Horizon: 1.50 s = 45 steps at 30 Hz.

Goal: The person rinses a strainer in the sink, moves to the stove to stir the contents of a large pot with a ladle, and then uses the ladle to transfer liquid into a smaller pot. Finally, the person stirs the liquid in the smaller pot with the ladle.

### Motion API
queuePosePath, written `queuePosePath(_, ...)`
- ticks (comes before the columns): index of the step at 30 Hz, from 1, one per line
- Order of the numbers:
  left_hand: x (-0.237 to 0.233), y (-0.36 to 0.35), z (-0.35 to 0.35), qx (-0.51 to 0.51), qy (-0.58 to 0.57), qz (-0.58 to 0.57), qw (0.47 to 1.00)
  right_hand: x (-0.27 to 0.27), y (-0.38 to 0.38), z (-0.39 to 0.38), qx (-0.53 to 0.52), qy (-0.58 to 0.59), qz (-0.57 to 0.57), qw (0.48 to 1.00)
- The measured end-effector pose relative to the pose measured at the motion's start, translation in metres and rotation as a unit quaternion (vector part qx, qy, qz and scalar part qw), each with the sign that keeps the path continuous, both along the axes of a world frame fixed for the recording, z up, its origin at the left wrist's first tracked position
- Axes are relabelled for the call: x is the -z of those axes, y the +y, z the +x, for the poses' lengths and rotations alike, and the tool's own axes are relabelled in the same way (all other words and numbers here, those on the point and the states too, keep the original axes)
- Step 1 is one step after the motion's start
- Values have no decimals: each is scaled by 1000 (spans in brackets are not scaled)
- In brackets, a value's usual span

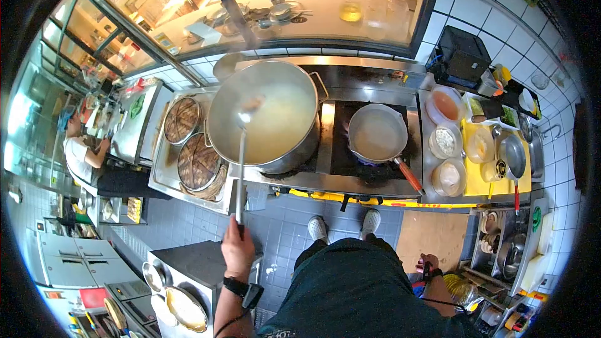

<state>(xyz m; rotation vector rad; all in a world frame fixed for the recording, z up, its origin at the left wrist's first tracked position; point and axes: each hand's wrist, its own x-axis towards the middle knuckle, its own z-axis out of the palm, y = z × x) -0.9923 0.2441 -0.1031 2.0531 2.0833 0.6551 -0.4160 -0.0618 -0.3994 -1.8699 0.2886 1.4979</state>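
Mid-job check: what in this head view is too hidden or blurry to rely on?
- Head view, what the long metal ladle in the left hand carries above the large steel stockpot: blurred and small.
- Head view, whether the right hand grips anything: tiny, low beside the dark-clothed leg.
- Head view, burner under the stockpot: hidden by the pot.

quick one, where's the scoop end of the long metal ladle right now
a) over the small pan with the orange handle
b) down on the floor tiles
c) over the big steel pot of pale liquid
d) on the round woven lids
c: the left hand grips the handle end of the long metal ladle, and its scoop sits above the pale liquid in the large steel stockpot.
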Motion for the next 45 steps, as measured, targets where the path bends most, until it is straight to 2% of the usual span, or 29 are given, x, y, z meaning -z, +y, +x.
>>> queuePosePath(3, 6, -7, 10, -36, 44, -35, 998, -8, 8, -4, -1, -6, -11, 1000)
queuePosePath(6, -4, -6, 19, -58, 29, -33, 997, -16, 15, -7, 16, 51, 5, 999)
queuePosePath(9, -8, -4, 19, -64, 47, -33, 996, -14, 18, -18, -2, -22, -35, 999)
queuePosePath(18, -10, 1, 16, -35, 57, 23, 998, -2, 5, -21, -3, 2, -11, 1000)
queuePosePath(22, -26, 10, 22, -60, 69, -20, 996, 1, -2, -25, -24, -32, -25, 999)
queuePosePath(24, -27, 15, 21, -66, 76, 1, 995, -5, -4, -24, 0, 23, -21, 1000)
queuePosePath(25, -19, 16, 13, -52, 104, 12, 993, -4, -4, -31, -3, -14, -42, 999)
queuePosePath(26, -23, 18, 16, -48, 101, 15, 994, 6, -16, -30, 7, -19, 7, 1000)
queuePosePath(28, -16, 18, 11, -39, -17, -6, 999, -3, -3, -38, 8, -18, -40, 999)
queuePosePath(29, -21, 19, 17, -41, -50, -15, 998, -3, -9, -41, 10, -26, -25, 999)
queuePosePath(30, -22, 19, 23, -30, -53, -17, 998, -2, -11, -43, 10, -34, -8, 999)
queuePosePath(32, -21, 15, 33, -53, -130, -19, 990, -3, -12, -45, 31, -26, -24, 999)
queuePosePath(33, -17, 14, 38, -35, -123, 30, 991, -6, -14, -47, 19, -32, -13, 999)
queuePosePath(34, -17, 12, 41, -29, -123, 27, 992, -8, -16, -50, 6, -38, -1, 999)
queuePosePath(36, -21, 6, 50, -36, -351, -60, 934, -12, -20, -50, 20, -41, -7, 999)
queuePosePath(37, -25, 3, 58, -35, -351, -61, 934, -14, -21, -50, 28, -42, -10, 999)
queuePosePath(39, -52, 2, 87, -46, -542, -152, 825, -11, -24, -48, 36, -45, -13, 998)
queuePosePath(42, -70, 6, 118, 4, -599, -245, 763, 0, -32, -43, 50, -39, -10, 998)
queuePosePath(44, -73, 10, 139, 15, -581, -307, 754, -5, -31, -40, 51, -14, -21, 998)
queuePosePath(45, -68, 11, 148, 29, -546, -315, 776, -10, -29, -40, 51, -15, -21, 998)
